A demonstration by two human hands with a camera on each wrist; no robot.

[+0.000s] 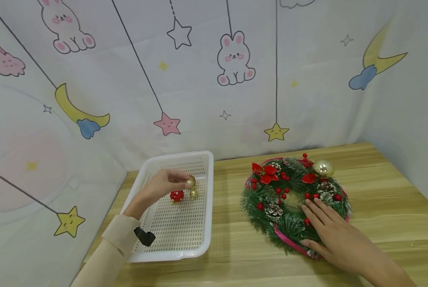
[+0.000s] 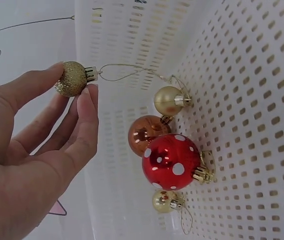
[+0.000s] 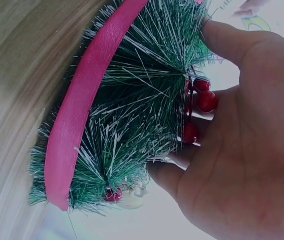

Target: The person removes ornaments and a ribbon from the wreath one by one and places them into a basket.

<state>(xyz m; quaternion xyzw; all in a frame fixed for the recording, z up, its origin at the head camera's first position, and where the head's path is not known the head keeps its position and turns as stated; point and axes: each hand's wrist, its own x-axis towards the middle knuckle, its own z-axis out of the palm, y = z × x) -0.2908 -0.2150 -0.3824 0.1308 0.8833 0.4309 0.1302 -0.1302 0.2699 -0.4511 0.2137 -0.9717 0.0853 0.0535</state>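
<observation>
Over the white plastic basket [image 1: 211, 215], my left hand [image 1: 165, 184] pinches a glittery gold Christmas ball [image 2: 71, 79] between thumb and fingers. From its cap a thin gold loop trails toward a smaller matte gold ball [image 2: 168, 101]. Below, in the basket, lie a red ball with white dots [image 2: 171, 162], a copper ball [image 2: 146, 134] and a small shiny gold ball [image 2: 163, 201]. My right hand [image 1: 337, 235] rests with extended fingers on the green wreath [image 1: 258, 215], beside red berries [image 3: 207, 101]. A pink ribbon [image 3: 76, 107] runs along the wreath's edge.
The wreath lies flat on the wooden table [image 1: 228, 239], right of the basket. It carries pinecones, red flowers [image 1: 265, 173] and a large gold ball [image 1: 323, 168] at its back right. A patterned cloth [image 1: 199, 87] hangs behind the table.
</observation>
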